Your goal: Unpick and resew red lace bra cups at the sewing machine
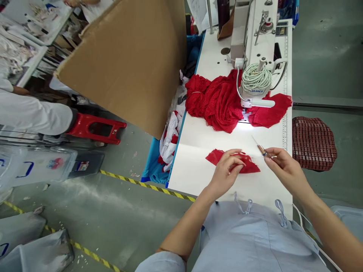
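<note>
The small red lace-like fabric piece lies on the white counter, right of the frame's centre and below the white sewing machine. The left hand arches over it, thumb and fingertips nearly meeting; whether they pinch fabric or a thread, I cannot tell. The right hand, apart from the left, grips a slim tool with a brown handle and pointed metal tip between thumb and fingers, its point angled toward the upper left of the frame.

For good control, the left hand would best keep the fabric flat, with its fingertips out of the point's path, and the tool held lightly near its tip.

The right hand is close to the counter's right edge, so movement toward the frame's centre is safer. A white strip of counter separates the piece from the gathered red fabric bundle above, leaving room to shift. On the left, the edge borders a blue cloth bin, where a sliding scrap could drop.
</note>
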A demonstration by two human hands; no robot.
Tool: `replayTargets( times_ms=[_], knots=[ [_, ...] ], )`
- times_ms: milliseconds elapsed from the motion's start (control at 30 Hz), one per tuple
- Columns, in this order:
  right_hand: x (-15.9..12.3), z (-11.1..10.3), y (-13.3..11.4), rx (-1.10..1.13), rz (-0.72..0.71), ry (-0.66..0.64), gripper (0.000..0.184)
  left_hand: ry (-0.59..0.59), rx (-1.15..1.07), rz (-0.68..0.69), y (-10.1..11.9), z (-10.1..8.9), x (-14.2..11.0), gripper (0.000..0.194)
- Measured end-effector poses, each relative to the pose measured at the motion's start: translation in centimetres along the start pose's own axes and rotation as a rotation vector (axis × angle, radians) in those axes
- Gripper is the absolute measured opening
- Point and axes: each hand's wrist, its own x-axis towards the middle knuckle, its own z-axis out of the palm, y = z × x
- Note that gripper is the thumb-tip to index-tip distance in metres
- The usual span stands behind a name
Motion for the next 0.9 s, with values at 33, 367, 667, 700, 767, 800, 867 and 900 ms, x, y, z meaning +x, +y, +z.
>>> replayTargets(
  times_ms=[33,367,667,700,767,800,867,900],
  knots=[
    [1.1,-0.2,1.0,-0.132,0.019,0.020,0.033,0.033,0.049,-0.017,-0.2,-0.5,0.0,0.011],
    [9.0,0.8,6.3,-0.622,-0.011,0.056,0.045,0.084,-0.329,-0.417,0.5,-2.9,-1.6,0.039],
    [6.5,4.2,4.0,-0.601,-0.114,-0.075,0.029,-0.014,-0.186,-0.476,-1.5,-2.1,-0.7,0.025],
    [6.4,5.0,3.9,-0.584,-0.113,-0.105,0.025,-0.027,-0.018,-0.429,-2.2,-1.8,0.2,0.017],
    [6.4,6.3,4.0,-0.548,-0.096,-0.135,0.017,-0.031,0.293,-0.382,-3.7,-1.0,2.2,0.020],
    [6.5,6.7,4.2,-0.527,-0.080,-0.140,0.013,-0.037,0.390,-0.401,-4.5,-0.7,3.1,0.025],
    [6.3,6.8,4.6,-0.470,-0.036,-0.148,0.014,-0.042,0.470,-0.460,-5.8,-0.2,4.3,0.027],
    [5.9,6.4,4.9,-0.432,-0.010,-0.155,0.016,-0.036,0.478,-0.481,-6.3,-0.1,4.6,0.024]
  ],
)
